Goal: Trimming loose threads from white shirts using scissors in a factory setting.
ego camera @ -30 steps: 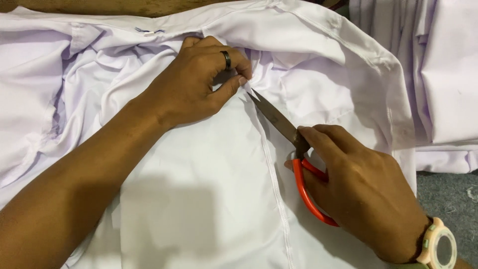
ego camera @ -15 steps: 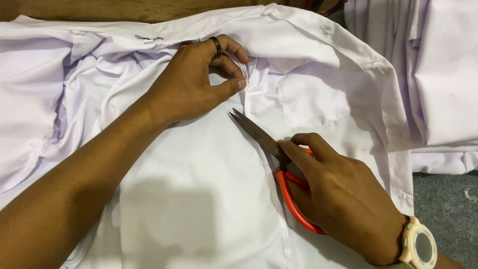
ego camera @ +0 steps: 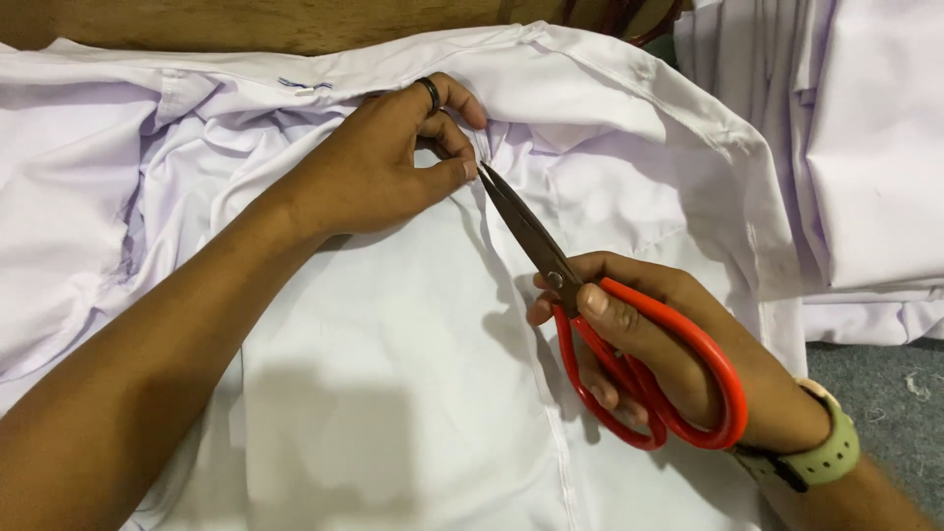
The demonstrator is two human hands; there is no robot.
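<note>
Spread over grey flooring (ego camera: 885, 393), a white cotton shirt (ego camera: 393, 374) lay pinched taut by the left hand (ego camera: 383, 167); the right hand (ego camera: 669, 344) gripped red-handled steel scissors (ego camera: 590, 315), tips there.

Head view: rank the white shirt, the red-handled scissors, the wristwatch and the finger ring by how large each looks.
1. white shirt
2. red-handled scissors
3. wristwatch, partly cut off by the wrist
4. finger ring

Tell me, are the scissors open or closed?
Closed, or nearly. The scissors' dark blades lie together as one narrow strip, tips at the white shirt beside the left hand. The right hand grips the red handles.
</note>
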